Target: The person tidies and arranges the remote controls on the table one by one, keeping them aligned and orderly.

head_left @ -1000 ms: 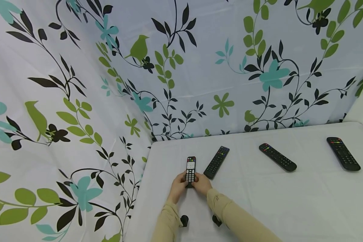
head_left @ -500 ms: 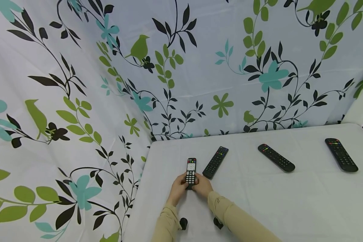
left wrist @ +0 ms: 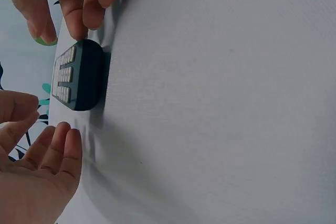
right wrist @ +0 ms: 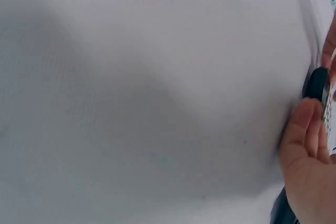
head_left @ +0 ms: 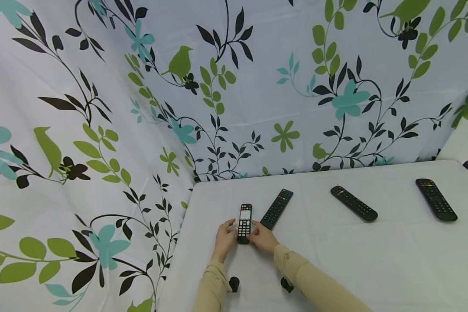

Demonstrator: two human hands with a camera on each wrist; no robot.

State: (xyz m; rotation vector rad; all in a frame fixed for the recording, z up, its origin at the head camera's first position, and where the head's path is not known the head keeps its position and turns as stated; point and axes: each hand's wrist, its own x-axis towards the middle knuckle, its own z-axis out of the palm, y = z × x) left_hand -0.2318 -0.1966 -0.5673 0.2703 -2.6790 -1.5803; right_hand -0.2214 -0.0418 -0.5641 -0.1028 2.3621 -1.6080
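Observation:
A small black remote control (head_left: 244,223) with white and coloured buttons lies on the white-covered table, its lower end toward the person. My left hand (head_left: 223,239) is just left of it, fingers spread and apart from its side; the left wrist view shows a gap between these fingers (left wrist: 55,148) and the remote's dark end (left wrist: 90,77). On the other side, my right hand (head_left: 263,237) has its fingertips at the remote's right edge, with the fingers nearly straight. In the right wrist view these fingertips (right wrist: 305,109) are right at the dark casing (right wrist: 316,83).
A longer black remote (head_left: 277,209) lies slanted just beyond my right hand. Farther right are two more black remotes, one in the middle (head_left: 353,203) and one near the right end (head_left: 437,199). A patterned curtain (head_left: 249,95) stands behind the table's back edge.
Earlier both hands held the small remote by its lower sides. Now the left hand has let go and moved left, and the right hand's grip has loosened. The remote lies nearly where it was.

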